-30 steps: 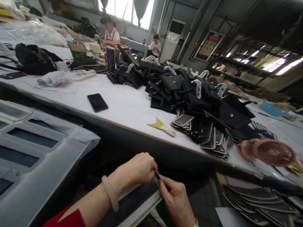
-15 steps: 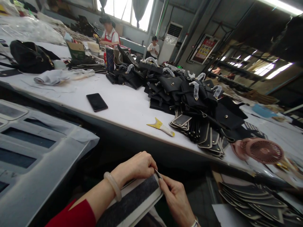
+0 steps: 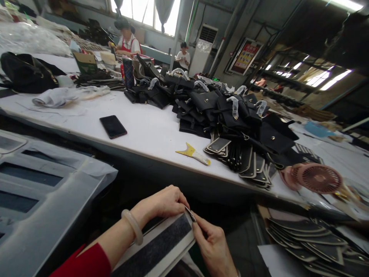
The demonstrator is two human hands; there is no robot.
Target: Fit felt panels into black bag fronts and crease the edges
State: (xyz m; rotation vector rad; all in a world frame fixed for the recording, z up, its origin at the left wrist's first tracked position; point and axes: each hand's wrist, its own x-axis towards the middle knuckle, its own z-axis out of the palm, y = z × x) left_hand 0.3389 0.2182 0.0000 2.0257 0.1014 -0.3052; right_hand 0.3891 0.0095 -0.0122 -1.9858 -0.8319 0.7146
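Low in the view, below the table edge, I hold a half-made bag, dark grey down its middle with white borders. My left hand, wearing a pale bangle, is closed over the bag's upper corner with its fingers curled. From the other side my right hand pinches the same corner between thumb and fingers. A thin dark edge shows between the two hands; its detail is too small to make out. The lower part of the bag runs out of view.
A white table carries a phone, a yellow-headed tool, piled black bags and a pink fan. Stacked dark flaps lie at lower right. A grey covered surface stands at left. Two people are farther back.
The view has shifted slightly, so the table things appear a little farther left. Both hands stay at the bag's corner, with only a slight movement.
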